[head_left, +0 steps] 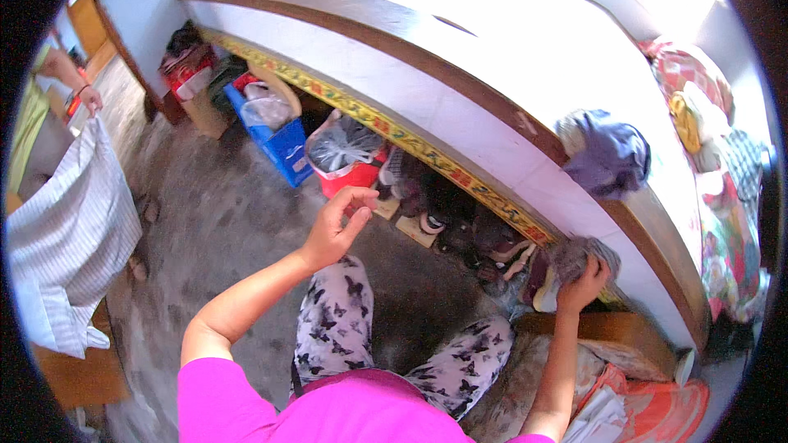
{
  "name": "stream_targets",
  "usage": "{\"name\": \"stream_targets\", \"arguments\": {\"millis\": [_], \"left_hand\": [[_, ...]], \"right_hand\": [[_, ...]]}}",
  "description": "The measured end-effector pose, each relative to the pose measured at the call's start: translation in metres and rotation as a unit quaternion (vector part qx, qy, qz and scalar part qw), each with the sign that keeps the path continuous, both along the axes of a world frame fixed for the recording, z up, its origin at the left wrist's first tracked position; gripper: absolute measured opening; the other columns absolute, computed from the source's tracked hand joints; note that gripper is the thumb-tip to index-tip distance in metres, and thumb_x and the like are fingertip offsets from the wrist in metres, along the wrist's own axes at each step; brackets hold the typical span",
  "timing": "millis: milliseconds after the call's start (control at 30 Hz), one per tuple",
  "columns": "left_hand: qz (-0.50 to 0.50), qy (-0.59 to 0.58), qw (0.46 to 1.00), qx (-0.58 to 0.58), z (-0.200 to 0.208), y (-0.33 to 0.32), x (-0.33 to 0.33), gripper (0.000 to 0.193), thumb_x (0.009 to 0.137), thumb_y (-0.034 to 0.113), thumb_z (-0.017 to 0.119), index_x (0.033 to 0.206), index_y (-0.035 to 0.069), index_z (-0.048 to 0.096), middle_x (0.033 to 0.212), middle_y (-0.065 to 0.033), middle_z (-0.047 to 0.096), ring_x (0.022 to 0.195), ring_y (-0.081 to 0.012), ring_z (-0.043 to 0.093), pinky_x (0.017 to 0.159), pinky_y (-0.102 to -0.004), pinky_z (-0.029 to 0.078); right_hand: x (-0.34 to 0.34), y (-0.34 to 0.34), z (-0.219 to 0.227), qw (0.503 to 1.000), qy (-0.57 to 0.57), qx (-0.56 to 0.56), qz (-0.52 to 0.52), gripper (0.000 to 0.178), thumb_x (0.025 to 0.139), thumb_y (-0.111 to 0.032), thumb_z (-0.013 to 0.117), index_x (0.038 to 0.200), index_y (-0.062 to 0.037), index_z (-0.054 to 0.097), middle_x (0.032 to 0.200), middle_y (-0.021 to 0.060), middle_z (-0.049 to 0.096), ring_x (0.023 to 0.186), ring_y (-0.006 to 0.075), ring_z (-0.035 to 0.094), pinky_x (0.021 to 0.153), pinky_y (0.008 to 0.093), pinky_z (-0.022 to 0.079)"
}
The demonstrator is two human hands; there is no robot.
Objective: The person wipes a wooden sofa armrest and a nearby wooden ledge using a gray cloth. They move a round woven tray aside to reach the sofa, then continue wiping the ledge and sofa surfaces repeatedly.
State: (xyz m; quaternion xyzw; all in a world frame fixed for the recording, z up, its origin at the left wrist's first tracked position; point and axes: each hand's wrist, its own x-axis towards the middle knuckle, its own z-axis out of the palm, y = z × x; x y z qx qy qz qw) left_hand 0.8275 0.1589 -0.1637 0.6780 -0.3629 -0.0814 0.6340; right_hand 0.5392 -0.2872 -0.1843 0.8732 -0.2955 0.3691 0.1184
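Observation:
My right hand (583, 285) is closed on a grey bundle of cloth (581, 258), holding it against the front of the raised platform, above the shoes below. Its exact kind I cannot make out. My left hand (340, 223) hangs in the air over the floor with its fingers loosely curved and apart, nothing visible in it. The nearest thing to it is a red bucket (353, 174) filled with clear plastic bags. On the platform's edge, above the right hand, lies a crumpled dark blue cloth (607, 154).
Several shoes (492, 250) fill the gap under the platform (525, 119). A blue box (279, 148) stands left of the bucket. At far left, another person's hand (90, 100) holds a striped cloth (78, 221). Bedding (722, 221) is piled at right; an orange-and-white cloth (648, 406) lies lower right.

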Motion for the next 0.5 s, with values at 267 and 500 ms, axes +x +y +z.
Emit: {"name": "stream_targets", "arguments": {"millis": [267, 500], "left_hand": [[-0.119, 0.304, 0.945, 0.024, -0.023, -0.056, -0.039, 0.073, 0.098, 0.048, 0.067, 0.155, 0.014, 0.036, 0.134, -0.0113, 0.057, 0.119, -0.0222, 0.058, 0.095, -0.0392, 0.053], [-0.222, 0.645, 0.650, -0.335, -0.032, -0.087, -0.056, 0.060, 0.098, 0.057, 0.062, 0.136, 0.011, 0.061, 0.127, -0.0089, 0.069, 0.112, -0.0237, 0.067, 0.097, -0.0397, 0.055]], "right_hand": [[0.109, 0.105, 0.029, 0.942, -0.078, 0.146, 0.290, 0.051, 0.087, -0.023, 0.076, 0.132, -0.0046, 0.059, 0.130, 0.0208, 0.057, 0.126, 0.0426, 0.050, 0.110, 0.0550, 0.038], [0.134, 0.261, 0.150, 0.852, 0.282, 0.193, 0.397, 0.079, 0.065, 0.004, 0.083, 0.139, -0.0070, 0.055, 0.144, 0.0222, 0.048, 0.136, 0.0429, 0.046, 0.114, 0.0504, 0.039]]}}
